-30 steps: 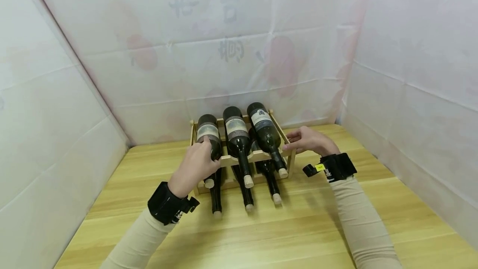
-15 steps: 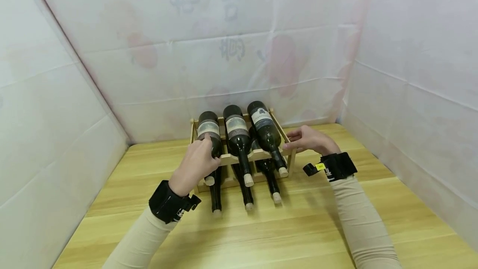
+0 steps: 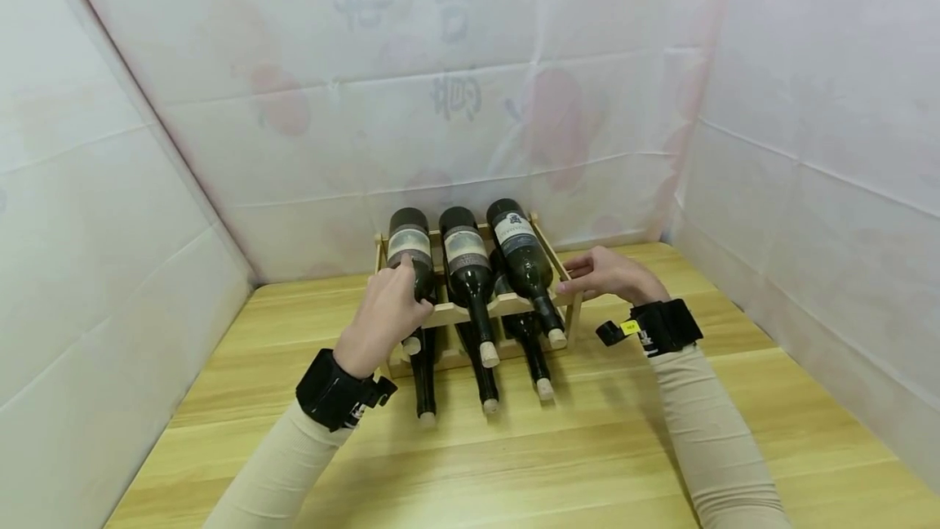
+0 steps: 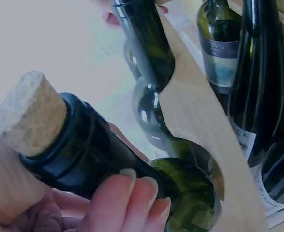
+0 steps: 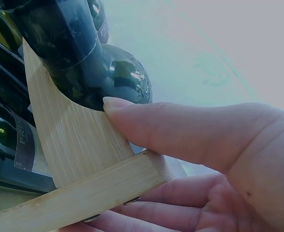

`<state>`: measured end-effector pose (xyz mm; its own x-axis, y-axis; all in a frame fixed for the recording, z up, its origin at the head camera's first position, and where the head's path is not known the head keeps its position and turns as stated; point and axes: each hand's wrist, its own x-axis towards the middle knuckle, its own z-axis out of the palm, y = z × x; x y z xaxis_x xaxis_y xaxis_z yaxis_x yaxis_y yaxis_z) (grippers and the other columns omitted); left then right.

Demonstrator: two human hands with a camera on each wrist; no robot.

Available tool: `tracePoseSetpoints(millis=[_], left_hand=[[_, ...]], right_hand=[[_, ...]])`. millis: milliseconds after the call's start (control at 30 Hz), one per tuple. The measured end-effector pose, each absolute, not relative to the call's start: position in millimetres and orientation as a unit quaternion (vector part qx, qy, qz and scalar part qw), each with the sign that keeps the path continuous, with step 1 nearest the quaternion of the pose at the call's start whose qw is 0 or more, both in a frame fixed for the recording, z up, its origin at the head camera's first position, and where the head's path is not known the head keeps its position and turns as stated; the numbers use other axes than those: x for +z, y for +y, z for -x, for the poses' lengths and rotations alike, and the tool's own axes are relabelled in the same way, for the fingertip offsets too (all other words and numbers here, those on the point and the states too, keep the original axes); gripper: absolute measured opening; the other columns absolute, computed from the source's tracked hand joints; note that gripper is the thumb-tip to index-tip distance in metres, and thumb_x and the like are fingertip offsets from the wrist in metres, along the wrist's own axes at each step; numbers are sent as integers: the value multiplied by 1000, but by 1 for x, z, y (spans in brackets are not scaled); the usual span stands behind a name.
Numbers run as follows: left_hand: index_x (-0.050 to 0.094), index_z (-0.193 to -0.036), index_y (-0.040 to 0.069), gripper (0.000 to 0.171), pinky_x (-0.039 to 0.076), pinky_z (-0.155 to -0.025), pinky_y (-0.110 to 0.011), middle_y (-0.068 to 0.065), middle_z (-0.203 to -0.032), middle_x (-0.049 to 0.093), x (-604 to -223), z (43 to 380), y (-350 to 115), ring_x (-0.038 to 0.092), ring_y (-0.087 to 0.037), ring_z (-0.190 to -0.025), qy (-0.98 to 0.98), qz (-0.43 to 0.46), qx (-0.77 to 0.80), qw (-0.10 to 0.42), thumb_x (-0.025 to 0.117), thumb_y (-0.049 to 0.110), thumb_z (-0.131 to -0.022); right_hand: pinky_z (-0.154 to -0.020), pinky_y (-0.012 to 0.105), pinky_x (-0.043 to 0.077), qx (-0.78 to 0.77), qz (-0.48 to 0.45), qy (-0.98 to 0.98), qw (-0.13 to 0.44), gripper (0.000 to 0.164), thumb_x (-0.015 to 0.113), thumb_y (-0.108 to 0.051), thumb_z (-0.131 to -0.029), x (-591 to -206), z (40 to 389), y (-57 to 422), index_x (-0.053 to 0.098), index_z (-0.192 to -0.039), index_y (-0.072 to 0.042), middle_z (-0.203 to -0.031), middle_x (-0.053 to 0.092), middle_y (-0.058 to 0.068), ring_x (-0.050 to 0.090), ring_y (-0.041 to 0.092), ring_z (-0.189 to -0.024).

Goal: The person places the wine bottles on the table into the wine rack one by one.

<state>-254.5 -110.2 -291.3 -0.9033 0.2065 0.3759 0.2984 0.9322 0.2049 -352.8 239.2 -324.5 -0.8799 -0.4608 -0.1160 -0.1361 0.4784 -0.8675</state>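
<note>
A small wooden wine rack (image 3: 450, 315) holds dark corked wine bottles on two levels, necks toward me. My left hand (image 3: 383, 313) is at the upper left wine bottle (image 3: 409, 245); in the left wrist view its fingers curl round the bottle's neck (image 4: 91, 147), just below the cork (image 4: 33, 113). The upper middle bottle (image 3: 465, 255) and upper right bottle (image 3: 520, 251) lie in their scalloped slots. My right hand (image 3: 613, 276) grips the rack's right front corner, thumb on the front rail (image 5: 83, 145), other fingers behind the side post (image 5: 117, 181).
Lower-level bottles, such as the lower right one (image 3: 536, 362), poke their corked necks out over the wooden table (image 3: 558, 464). A pale printed sheet (image 3: 352, 145) rises right behind the rack. More sheets stand at left and right.
The upper left bottle has slid back and up toward the rear sheet, its cork drawing nearer the rack. My left hand has moved with it. The right hand stays put.
</note>
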Motion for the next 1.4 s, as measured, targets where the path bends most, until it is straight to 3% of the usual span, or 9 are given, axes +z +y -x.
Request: tracePoseSetpoints(millis=[333,633,1400], left_hand=[[38,-136,-18,73,21,-39,-24,4,-45,33,-305,262,-111,28,-10,-37,-968,120,-114,188,66,11,-75],[37,-138,-16,73,17,-40,-24,4,-45,30,-315,266,-112,22,-9,-39,-964,132,-105,204,66,12,-78],[36,-145,-1,74,21,-38,-24,1,-46,35,-323,266,-109,28,-12,-37,-969,106,-118,189,67,21,-82]], right_hand=[[-82,40,53,-469,181,849,164,72,75,-26,-83,-325,352,240,44,-136,11,-129,55,26,64,27,-98],[-82,40,53,-474,179,846,169,69,74,-23,-84,-327,354,242,43,-136,11,-127,56,25,64,27,-99],[-82,42,53,-471,185,847,163,70,74,-25,-83,-327,355,244,45,-136,11,-126,57,25,65,27,-97]])
